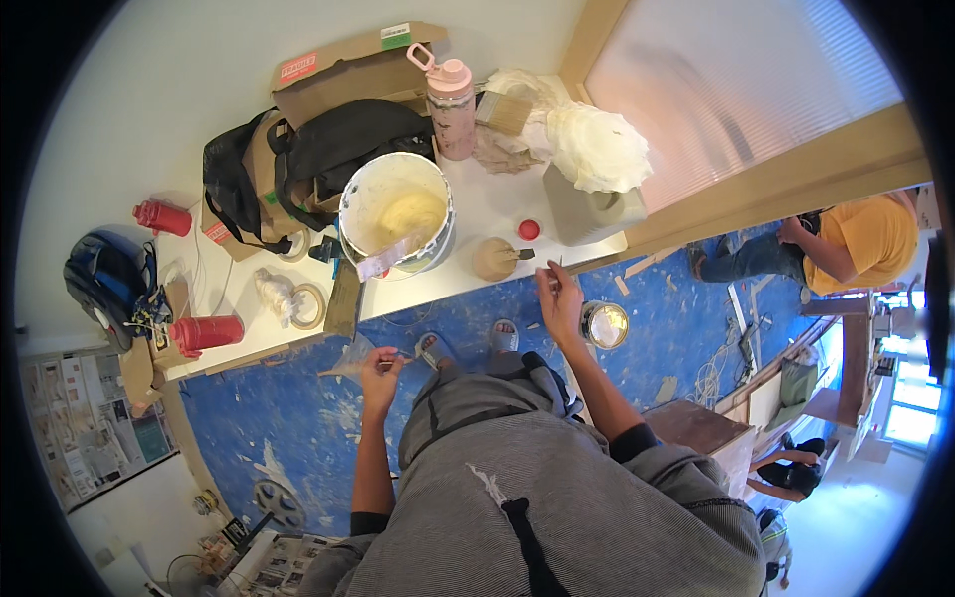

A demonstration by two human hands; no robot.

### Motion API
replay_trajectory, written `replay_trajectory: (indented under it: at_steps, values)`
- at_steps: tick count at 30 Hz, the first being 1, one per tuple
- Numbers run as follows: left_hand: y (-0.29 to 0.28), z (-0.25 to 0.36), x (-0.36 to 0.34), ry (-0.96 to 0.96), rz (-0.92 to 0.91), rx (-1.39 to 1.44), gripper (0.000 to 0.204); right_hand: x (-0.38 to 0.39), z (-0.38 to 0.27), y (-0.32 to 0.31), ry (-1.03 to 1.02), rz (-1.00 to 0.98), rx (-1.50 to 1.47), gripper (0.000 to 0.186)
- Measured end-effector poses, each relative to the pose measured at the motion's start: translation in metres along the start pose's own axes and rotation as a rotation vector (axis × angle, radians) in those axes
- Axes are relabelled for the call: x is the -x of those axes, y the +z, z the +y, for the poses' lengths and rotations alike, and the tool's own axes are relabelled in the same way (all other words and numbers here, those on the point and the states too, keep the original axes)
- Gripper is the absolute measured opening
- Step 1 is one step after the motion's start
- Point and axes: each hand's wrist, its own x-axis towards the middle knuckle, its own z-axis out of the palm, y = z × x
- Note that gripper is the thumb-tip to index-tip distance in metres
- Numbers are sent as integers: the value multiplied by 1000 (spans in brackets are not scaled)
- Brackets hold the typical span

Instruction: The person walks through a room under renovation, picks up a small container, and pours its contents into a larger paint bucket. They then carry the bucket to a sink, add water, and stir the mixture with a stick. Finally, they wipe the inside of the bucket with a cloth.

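Observation:
My left hand [379, 380] is closed in front of the table edge, fingers pinched around a thin, stick-like piece. A translucent, film-like patch [350, 360] shows beside it; whether the hand holds this I cannot tell. Further right, my right hand [560, 300] is raised with fingers pinched together at a small thin object too small to name. Nearest to it on the table are a round tan object [492, 260] with a dark end and a red lid [528, 230]. A white bucket [434, 254] with pale yellow contents stands between the hands, a scraper-like blade [390, 256] across its rim.
The white table [413, 295] carries a pink bottle [454, 124], a black bag [358, 139], a grey-white canister [589, 214], tape [308, 306] and a red bottle [206, 333]. An open tin [605, 325] stands right of my right hand. A person in yellow [860, 244] is at right.

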Motion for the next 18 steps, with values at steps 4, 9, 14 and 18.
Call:
replay_trajectory:
  at_steps: [4, 9, 14, 18]
  values:
    - [10, 10, 3, -47, -54, -12, 21, -25, -7, 17, 128, 1, -41, 35]
    - [6, 2, 13, -72, -42, -59, 20, -35, -10, 19, 108, -65, -136, 23]
    - [8, -2, 25, -116, -13, -48, 21, -35, -24, 13, -189, -175, -11, 14]
    - [13, -7, 32, -116, -1, -28, 21, -38, -35, 5, -423, -246, 168, 10]
